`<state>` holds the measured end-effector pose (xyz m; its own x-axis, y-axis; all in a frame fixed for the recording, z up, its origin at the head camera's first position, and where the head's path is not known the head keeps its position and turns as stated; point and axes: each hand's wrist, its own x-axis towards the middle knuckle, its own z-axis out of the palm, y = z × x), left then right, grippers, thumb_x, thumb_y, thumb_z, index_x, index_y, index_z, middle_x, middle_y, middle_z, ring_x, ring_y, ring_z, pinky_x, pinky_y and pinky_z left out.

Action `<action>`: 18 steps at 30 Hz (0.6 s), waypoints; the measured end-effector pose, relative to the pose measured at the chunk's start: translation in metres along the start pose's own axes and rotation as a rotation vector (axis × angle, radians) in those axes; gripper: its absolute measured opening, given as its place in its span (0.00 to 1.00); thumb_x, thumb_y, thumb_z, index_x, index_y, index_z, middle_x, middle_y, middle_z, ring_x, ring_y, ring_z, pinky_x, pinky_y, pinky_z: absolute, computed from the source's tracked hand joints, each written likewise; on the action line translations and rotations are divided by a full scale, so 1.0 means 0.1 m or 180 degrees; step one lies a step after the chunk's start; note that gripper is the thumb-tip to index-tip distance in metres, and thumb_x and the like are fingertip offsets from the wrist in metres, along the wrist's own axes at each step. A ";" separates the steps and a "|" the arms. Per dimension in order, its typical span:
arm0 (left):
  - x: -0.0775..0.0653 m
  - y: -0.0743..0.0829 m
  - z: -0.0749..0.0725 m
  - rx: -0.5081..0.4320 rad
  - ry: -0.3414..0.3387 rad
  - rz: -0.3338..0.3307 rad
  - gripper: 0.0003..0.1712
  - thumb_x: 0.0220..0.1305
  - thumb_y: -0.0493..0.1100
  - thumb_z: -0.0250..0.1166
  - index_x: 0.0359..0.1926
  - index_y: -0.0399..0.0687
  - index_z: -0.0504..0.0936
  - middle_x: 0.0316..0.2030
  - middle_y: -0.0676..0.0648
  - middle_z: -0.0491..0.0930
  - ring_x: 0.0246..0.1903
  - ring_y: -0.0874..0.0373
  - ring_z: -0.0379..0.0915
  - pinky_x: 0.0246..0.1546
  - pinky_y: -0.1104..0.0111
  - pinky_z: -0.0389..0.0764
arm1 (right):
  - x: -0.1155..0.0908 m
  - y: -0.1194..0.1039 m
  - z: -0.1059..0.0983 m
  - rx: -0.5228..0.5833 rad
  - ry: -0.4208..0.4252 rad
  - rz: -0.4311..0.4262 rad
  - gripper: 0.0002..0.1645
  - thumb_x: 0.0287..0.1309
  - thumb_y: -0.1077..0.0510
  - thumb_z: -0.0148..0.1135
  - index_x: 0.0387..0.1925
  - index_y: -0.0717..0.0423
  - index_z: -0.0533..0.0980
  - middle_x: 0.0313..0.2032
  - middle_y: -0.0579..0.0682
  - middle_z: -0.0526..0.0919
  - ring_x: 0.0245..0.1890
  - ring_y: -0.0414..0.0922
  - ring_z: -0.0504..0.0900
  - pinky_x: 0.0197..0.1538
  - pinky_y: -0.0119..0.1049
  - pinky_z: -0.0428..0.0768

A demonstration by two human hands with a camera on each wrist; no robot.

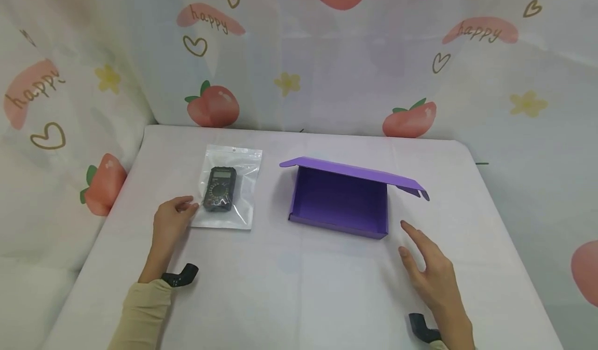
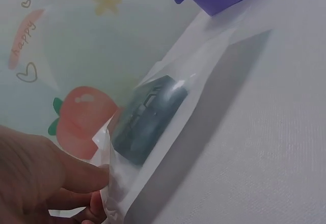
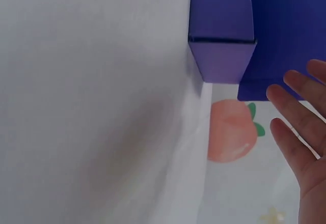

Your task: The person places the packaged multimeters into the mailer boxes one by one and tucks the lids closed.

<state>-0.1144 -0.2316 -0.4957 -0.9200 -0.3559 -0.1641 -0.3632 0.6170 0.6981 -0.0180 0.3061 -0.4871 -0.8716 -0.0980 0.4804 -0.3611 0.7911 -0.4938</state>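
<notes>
A black digital multimeter (image 1: 219,189) lies inside a clear zip bag (image 1: 242,204) at the left of the table. My left hand (image 1: 172,228) pinches the bag's lower left edge between thumb and fingers; in the left wrist view the bag (image 2: 168,168) creases at the thumb (image 2: 89,175), with the dark multimeter (image 2: 150,119) showing through the plastic. To the right of the bag stands a purple cardboard box (image 1: 341,199), its lid raised at the back. Beside the box's front right corner my right hand (image 1: 432,274) hovers with fingers spread, apart from it and holding nothing.
A white cloth covers the table (image 1: 280,287). Behind and to the left hangs a curtain (image 1: 336,69) printed with peaches, hearts and flowers. Each wrist wears a dark strap mount, such as the left wrist mount (image 1: 181,276).
</notes>
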 end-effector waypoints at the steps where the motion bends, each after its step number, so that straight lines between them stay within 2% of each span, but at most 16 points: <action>1: 0.00 0.01 0.00 0.0001 0.0003 0.0002 0.23 0.72 0.43 0.65 0.63 0.34 0.82 0.50 0.31 0.85 0.49 0.39 0.80 0.37 0.67 0.73 | 0.01 -0.01 0.02 0.0041 0.0020 -0.0041 0.32 0.66 0.59 0.68 0.71 0.52 0.75 0.65 0.57 0.82 0.73 0.34 0.72 0.73 0.15 0.59; 3: 0.01 0.02 0.01 0.0000 0.0013 0.0004 0.22 0.72 0.42 0.65 0.62 0.34 0.82 0.49 0.32 0.85 0.48 0.40 0.80 0.37 0.68 0.72 | 0.04 -0.03 0.05 0.0137 0.0028 -0.0092 0.31 0.68 0.58 0.66 0.71 0.54 0.75 0.65 0.58 0.82 0.72 0.22 0.66 0.73 0.16 0.60; 5: 0.01 0.03 0.01 -0.0007 0.0014 -0.0017 0.22 0.72 0.41 0.65 0.62 0.34 0.82 0.48 0.32 0.85 0.46 0.42 0.78 0.37 0.67 0.72 | 0.06 -0.05 0.09 0.0218 0.0034 -0.0136 0.30 0.69 0.58 0.65 0.70 0.55 0.75 0.65 0.58 0.82 0.72 0.20 0.65 0.73 0.16 0.61; 13: -0.05 0.04 0.05 -0.0168 0.0037 0.0016 0.23 0.74 0.38 0.60 0.65 0.35 0.79 0.47 0.35 0.81 0.42 0.49 0.71 0.38 0.67 0.69 | 0.08 -0.16 0.30 0.0529 0.0042 -0.0335 0.27 0.71 0.58 0.64 0.68 0.60 0.76 0.63 0.59 0.83 0.71 0.26 0.70 0.72 0.19 0.65; 15: -0.08 0.04 0.07 -0.0270 0.0108 0.0044 0.22 0.75 0.38 0.59 0.66 0.36 0.78 0.48 0.34 0.80 0.45 0.47 0.71 0.43 0.63 0.72 | 0.08 -0.19 0.36 0.0593 0.0074 -0.0416 0.26 0.72 0.56 0.63 0.67 0.61 0.77 0.62 0.59 0.84 0.71 0.28 0.72 0.73 0.20 0.66; 18: -0.11 0.05 0.10 -0.0477 0.0194 0.0061 0.22 0.76 0.37 0.57 0.67 0.36 0.77 0.53 0.33 0.79 0.53 0.42 0.73 0.55 0.55 0.75 | 0.10 -0.23 0.43 0.0675 0.0162 -0.0505 0.26 0.74 0.51 0.61 0.65 0.62 0.78 0.61 0.60 0.85 0.71 0.32 0.74 0.74 0.22 0.66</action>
<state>-0.1075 -0.2173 -0.4974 -0.9143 -0.3898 -0.1104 -0.3155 0.5140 0.7977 -0.0326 0.2606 -0.5020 -0.7827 -0.1759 0.5970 -0.5579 0.6236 -0.5476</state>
